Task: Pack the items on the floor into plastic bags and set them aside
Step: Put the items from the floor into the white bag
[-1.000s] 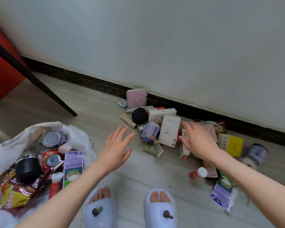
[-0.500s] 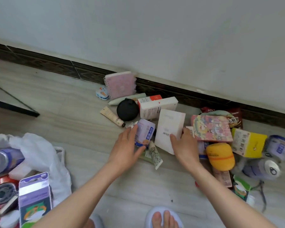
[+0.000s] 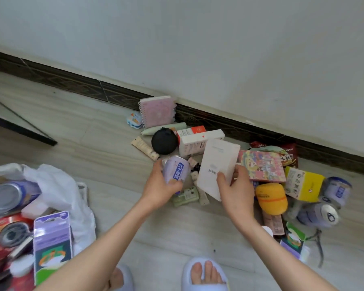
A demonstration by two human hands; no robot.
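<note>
With your left hand [image 3: 160, 185] gripping the can [image 3: 176, 169] and right [image 3: 235, 187] pinching the box [image 3: 216, 164], both suit the near-left bag [image 3: 57, 185].

Soft, even daylight, faint shadows under my arms. Wide-angle bend in the baseboard [image 3: 240, 124]. Blur at 3 and 8 o'clock.

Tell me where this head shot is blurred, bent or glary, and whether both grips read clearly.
Head view: wide-angle bends the baseboard; soft, even light, no hard glare. Motion blur smears the cans at far right and the plastic bag contents. Centre is sharp: left hand grips the lilac can, right hand grips the white box.
</note>
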